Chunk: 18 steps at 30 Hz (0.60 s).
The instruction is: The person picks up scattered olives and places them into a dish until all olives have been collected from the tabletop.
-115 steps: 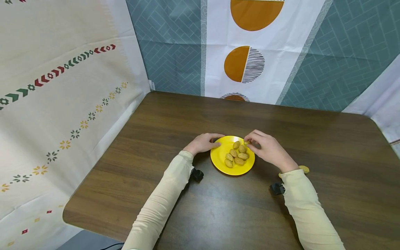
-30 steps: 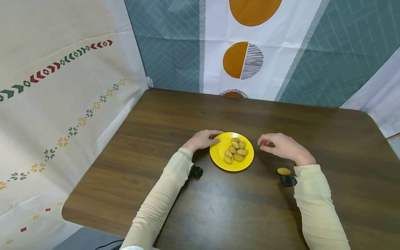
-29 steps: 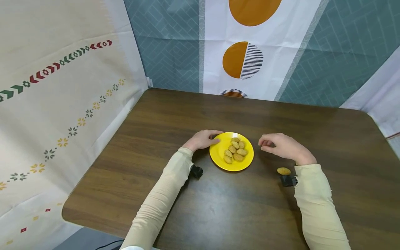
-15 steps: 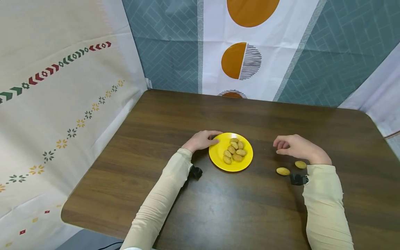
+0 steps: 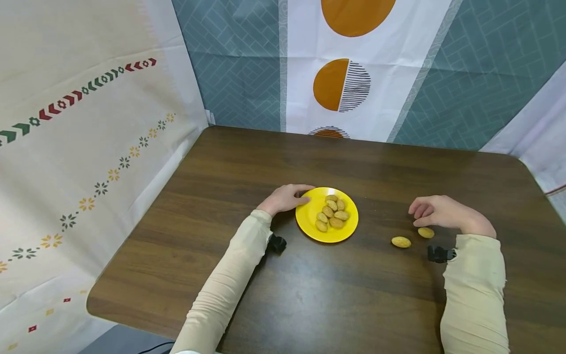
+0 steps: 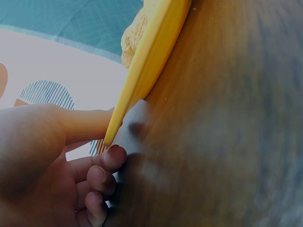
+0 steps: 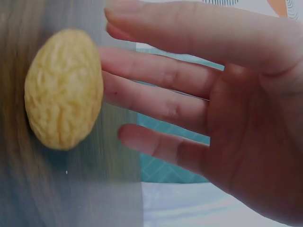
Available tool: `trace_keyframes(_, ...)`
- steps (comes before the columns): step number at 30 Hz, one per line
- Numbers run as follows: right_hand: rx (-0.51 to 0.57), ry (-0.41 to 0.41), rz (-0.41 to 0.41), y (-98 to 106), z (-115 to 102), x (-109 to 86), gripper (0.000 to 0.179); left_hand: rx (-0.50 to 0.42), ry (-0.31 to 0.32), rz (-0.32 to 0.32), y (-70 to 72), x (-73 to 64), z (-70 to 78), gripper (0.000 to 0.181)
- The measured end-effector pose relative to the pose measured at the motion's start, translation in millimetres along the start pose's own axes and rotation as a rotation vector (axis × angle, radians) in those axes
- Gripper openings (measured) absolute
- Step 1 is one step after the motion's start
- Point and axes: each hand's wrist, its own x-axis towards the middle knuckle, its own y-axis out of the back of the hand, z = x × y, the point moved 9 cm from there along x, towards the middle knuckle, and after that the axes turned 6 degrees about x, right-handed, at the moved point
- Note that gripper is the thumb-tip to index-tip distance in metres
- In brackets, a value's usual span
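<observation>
A yellow plate (image 5: 307,225) stands mid-table with several wrinkled tan walnuts (image 5: 327,212) on it. At its left edge my left hand (image 5: 283,198) grips the rim; the left wrist view has the thumb over the plate's edge (image 6: 142,80) and the other fingers below it. My right hand (image 5: 446,213) hovers over the right part of the table, holding nothing. Right beneath its fingertips lies one walnut (image 5: 426,233), and a second walnut (image 5: 401,242) lies to its left. The right wrist view shows a walnut (image 7: 64,90) beside the spread, slightly bent fingers, apart from the palm.
The brown wooden table (image 5: 345,295) extends around the plate. A patterned cloth (image 5: 88,147) hangs along its left side, and a teal and white curtain (image 5: 247,73) hangs behind. Black wrist cameras (image 5: 277,244) are strapped to both forearms.
My right hand, which pinched a walnut at the plate's right edge, has let it go onto the plate and moved right to the loose walnuts, uncovering them. The left hand keeps its place.
</observation>
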Motion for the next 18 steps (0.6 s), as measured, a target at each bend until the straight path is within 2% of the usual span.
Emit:
trace_keyframes(9, 0.088, -0.043, -0.125, -12, 7, -4.3, 0.025, 0.007, 0.007, -0.004, 0.6, 0.4, 1.3, 0.046)
trace_keyframes(14, 0.097, -0.034, -0.137, -14, 6, -4.6, 0.019, 0.013, 0.009, -0.008, 0.1, -0.3, 1.1, 0.046)
trace_keyframes(18, 0.061, -0.015, -0.122, -12, 5, -3.7, 0.013, 0.007, 0.015, -0.008, -0.3, -0.8, 0.1, 0.046)
